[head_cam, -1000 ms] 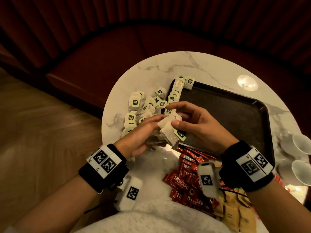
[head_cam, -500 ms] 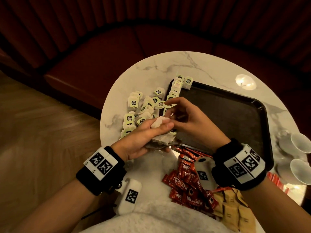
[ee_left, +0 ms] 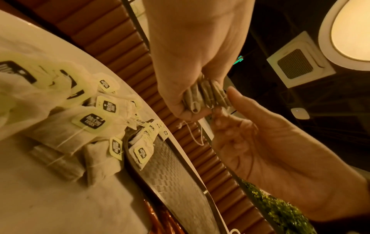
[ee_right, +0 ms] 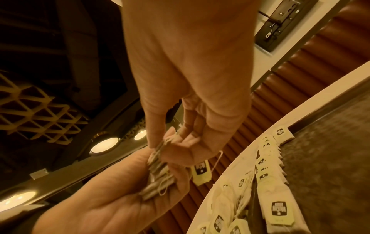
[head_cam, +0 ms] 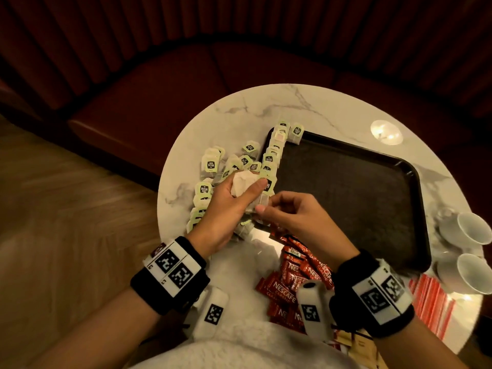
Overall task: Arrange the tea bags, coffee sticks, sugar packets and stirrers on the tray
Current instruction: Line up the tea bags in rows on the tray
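Black wristbands (head_cam: 170, 278) with white square-coded tags, small white coded cameras (head_cam: 312, 311) beneath, bare forearms.

A round white marble table (head_cam: 314, 107) carries a dark rectangular tray (head_cam: 346, 187), set toward its right side. Loose tea bags (head_cam: 210, 166) with pale green tags lie heaped on the marble just left of the tray. Red coffee sticks (head_cam: 285, 288) sit piled at the near edge, with brown sugar packets (head_cam: 359, 344) beside them and red-striped stirrers (head_cam: 431, 302) further right. Two white cups (head_cam: 471, 251) stand at the table's right rim.
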